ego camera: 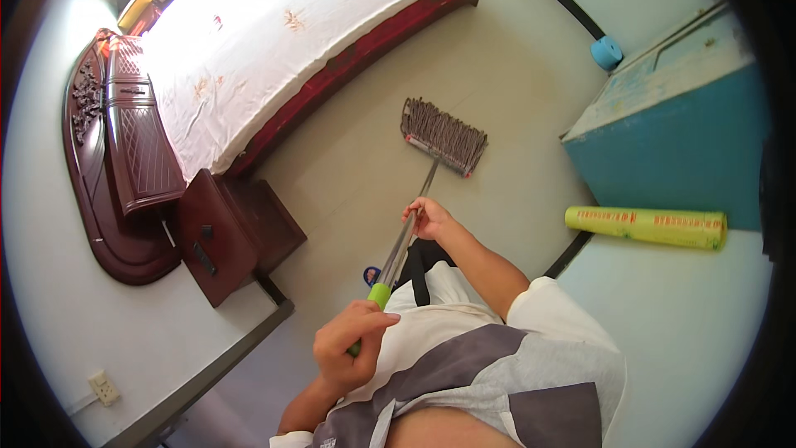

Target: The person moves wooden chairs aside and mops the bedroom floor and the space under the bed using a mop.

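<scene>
I hold a string mop by its pole with both hands. My left hand (348, 343) wraps around the green grip (379, 294) at the upper end, close to my body. Farther down, my right hand (430, 219) is closed around the shiny metal pole (398, 249). At the far end, the wide mop head (445, 134) with grey-brown strands rests on the pale tiled floor (348, 199). Its strands fan out away from me, and red end pieces show on its bar. One of my feet, in a blue sandal (371, 275), is partly hidden behind the pole.
A bed (348, 31) with a light floral sheet stands ahead to the left. Its carved headboard (137, 137) and a dark wooden nightstand (217, 236) are nearer. At right are a blue-green cabinet (671, 143), a yellow roll (647, 226) and a blue roll (606, 53).
</scene>
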`<state>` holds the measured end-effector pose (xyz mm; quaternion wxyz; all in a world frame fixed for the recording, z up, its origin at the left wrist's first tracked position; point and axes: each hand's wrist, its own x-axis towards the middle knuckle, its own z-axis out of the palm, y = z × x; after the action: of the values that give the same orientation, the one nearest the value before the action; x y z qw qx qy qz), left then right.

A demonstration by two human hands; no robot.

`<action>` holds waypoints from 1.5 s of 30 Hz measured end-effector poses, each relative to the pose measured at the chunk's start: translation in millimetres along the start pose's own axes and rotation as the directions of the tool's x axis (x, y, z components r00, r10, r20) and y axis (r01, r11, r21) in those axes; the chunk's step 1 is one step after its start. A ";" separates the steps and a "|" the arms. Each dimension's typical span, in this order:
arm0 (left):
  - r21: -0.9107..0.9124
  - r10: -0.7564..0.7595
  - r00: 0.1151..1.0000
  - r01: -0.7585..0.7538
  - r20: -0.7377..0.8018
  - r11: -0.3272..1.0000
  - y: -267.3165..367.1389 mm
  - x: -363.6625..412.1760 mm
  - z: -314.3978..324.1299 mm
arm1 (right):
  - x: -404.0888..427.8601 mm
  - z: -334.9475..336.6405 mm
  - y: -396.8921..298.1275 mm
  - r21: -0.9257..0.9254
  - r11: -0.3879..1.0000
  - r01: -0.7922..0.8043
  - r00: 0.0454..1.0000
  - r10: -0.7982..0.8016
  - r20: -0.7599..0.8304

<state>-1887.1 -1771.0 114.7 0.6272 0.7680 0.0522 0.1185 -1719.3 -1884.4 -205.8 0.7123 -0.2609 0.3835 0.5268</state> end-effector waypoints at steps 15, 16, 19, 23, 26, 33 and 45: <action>-0.298 0.328 0.943 -0.327 -0.049 0.897 52.7 -66.9 -105.0 | 52.3 -40.5 191.9 0.328 0.939 -0.100 0.981 0.148 -0.122; -0.305 0.330 0.943 -0.327 -0.045 0.894 57.8 -68.7 -116.4 | 42.7 -30.7 197.6 0.406 0.909 -0.091 0.984 0.145 -0.104; -0.357 0.458 0.883 -0.397 0.104 0.846 69.3 -76.1 -147.0 | -25.9 22.6 188.0 0.479 0.869 -0.121 0.954 0.235 -0.187; -0.575 0.435 0.898 -0.387 -0.060 0.721 65.1 -80.5 -155.7 | -51.2 20.1 156.2 0.449 0.893 0.012 0.983 0.071 -0.168; -0.582 0.420 0.890 -0.438 -0.175 0.686 47.9 -93.2 -160.8 | -72.4 20.6 130.4 0.395 0.912 0.106 0.986 -0.046 -0.158; -0.817 0.237 0.971 -0.136 0.001 0.561 -19.6 -105.9 -99.7 | -74.7 -68.8 64.2 0.417 0.824 0.383 0.923 -0.327 -0.202; -0.320 -0.398 0.677 0.680 0.619 0.659 -99.7 -105.7 64.4 | -52.2 -205.7 33.2 -0.112 0.869 0.482 0.678 -0.451 -0.581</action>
<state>-1966.5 -1835.7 -6.9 0.8085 0.5134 0.0885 -0.2736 -1814.6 -2062.4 -279.0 0.6741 -0.4819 0.5189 0.2102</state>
